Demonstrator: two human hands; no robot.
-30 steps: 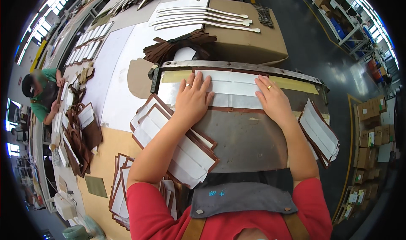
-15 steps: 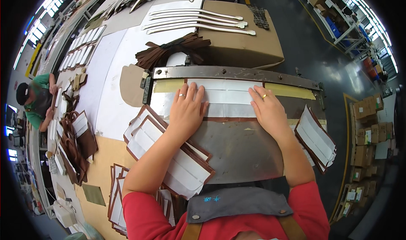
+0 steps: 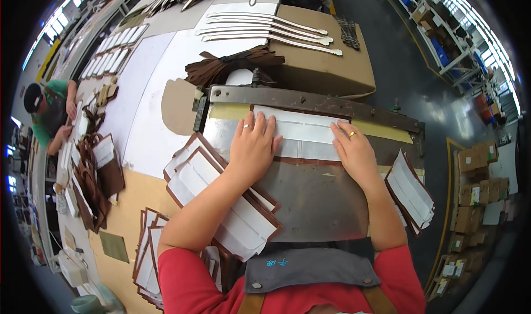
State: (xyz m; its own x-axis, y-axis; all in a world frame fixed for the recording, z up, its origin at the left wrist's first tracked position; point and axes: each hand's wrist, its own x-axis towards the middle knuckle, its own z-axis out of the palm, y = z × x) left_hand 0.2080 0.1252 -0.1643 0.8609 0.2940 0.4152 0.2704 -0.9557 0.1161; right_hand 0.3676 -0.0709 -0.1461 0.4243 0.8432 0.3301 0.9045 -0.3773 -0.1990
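A white-backed leather panel (image 3: 307, 149) with brown edges lies flat on a metal bed (image 3: 315, 203), its far edge up against a long dark metal bar (image 3: 332, 108). My left hand (image 3: 255, 142) rests on the panel's left part, fingers stretched forward and thumb out to the side. On its right end lies my right hand (image 3: 354, 151), fingers extended toward the bar. Neither hand is closed round anything. Strips of yellow tape (image 3: 381, 131) run along the bed beside the panel.
Stacked brown-edged panels (image 3: 221, 203) lie by my left forearm, another pile (image 3: 410, 189) beyond my right. Brown leather strips (image 3: 235, 65) are bundled behind the bar, near a cardboard box (image 3: 323, 59) carrying pale straps (image 3: 271, 29). A co-worker (image 3: 52, 115) stands at the far left.
The whole view has shifted slightly. Both hands remain flat on the panel, with only a slight change in the right fingers' pose. At the top edge, another person shows more.
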